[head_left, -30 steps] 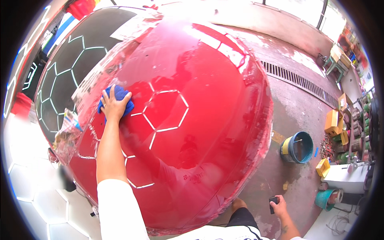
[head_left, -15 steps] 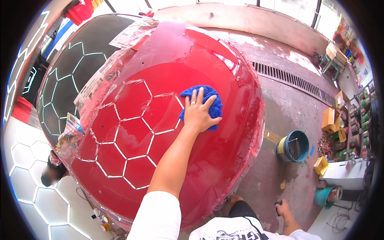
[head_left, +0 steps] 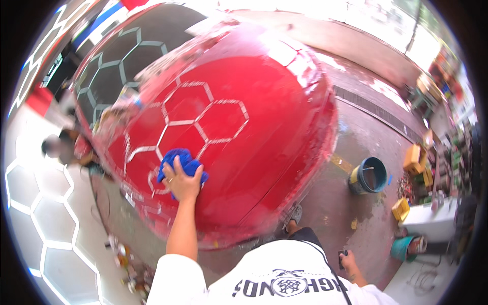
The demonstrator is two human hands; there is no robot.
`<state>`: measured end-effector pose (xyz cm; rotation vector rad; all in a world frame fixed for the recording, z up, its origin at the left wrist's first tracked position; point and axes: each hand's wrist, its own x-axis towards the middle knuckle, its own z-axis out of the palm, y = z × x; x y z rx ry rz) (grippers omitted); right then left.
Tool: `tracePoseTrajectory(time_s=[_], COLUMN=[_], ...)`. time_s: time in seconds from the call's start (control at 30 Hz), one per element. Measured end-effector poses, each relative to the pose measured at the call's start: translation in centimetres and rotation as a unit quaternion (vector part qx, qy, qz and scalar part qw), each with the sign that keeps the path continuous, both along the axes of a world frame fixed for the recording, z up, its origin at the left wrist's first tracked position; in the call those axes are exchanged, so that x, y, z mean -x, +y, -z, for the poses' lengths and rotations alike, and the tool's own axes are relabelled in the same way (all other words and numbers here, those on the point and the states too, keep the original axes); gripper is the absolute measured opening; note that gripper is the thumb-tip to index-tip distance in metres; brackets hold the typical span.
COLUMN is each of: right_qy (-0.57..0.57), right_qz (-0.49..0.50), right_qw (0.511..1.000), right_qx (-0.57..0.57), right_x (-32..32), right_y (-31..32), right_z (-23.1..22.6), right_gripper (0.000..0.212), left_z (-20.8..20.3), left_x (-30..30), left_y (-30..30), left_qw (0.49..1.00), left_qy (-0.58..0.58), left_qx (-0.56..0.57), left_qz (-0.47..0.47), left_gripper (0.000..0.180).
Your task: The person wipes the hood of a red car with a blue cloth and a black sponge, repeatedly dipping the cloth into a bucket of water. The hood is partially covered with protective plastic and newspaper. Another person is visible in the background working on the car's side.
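Note:
My left hand (head_left: 183, 184) presses on a bunched blue cloth (head_left: 178, 155), fingers spread over it and the arm stretched forward. Under the cloth is the glossy red hood (head_left: 254, 107) of a car, bearing bright reflections of hexagonal lights (head_left: 185, 122). Down at my right side, away from the car, my right hand (head_left: 348, 260) is closed around a small black object (head_left: 342, 258), whose kind I cannot make out.
Torn masking paper (head_left: 173, 61) runs along the hood's far left edge, by the dark windshield (head_left: 122, 56). Another person (head_left: 76, 147) is at the left. A blue bucket (head_left: 370, 176) stands on the floor at right, near a drain grate (head_left: 376, 111) and shelves of cans (head_left: 457, 168).
My left hand has slid the blue cloth from the hood's middle toward its near left part. The view has shifted. My right hand still holds the black object.

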<state>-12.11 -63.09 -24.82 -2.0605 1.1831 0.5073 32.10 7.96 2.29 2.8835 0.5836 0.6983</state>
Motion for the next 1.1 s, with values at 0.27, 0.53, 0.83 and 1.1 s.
tracePoseTrajectory(time_s=[0.27, 0.53, 0.83, 1.1], right_qy=[0.025, -0.074, -0.075, -0.063], right_qz=[-0.108, -0.049, -0.152, -0.110], right_qw=[0.990, 0.995, 0.985, 0.991], right_qx=[0.085, -0.039, -0.005, 0.039], right_x=[10.7, -1.0, -0.8, 3.4], right_y=[-6.0, 2.9, 3.7, -2.8], right_z=[5.0, -6.5, -6.8, -2.0], right_gripper=[0.040, 0.036, 0.057, 0.046], left_z=[6.3, 7.0, 0.9, -0.6], left_x=[9.4, 12.7, 14.5, 5.4], left_y=[-13.8, -9.9, 8.3, 8.2], left_qw=[0.981, 0.919, 0.994, 0.996], left_qy=[0.029, 0.101, 0.008, 0.031], left_qx=[0.039, 0.010, -0.030, 0.022], left_qz=[0.188, 0.380, 0.101, -0.084], left_gripper=[0.114, 0.101, 0.104, 0.124])
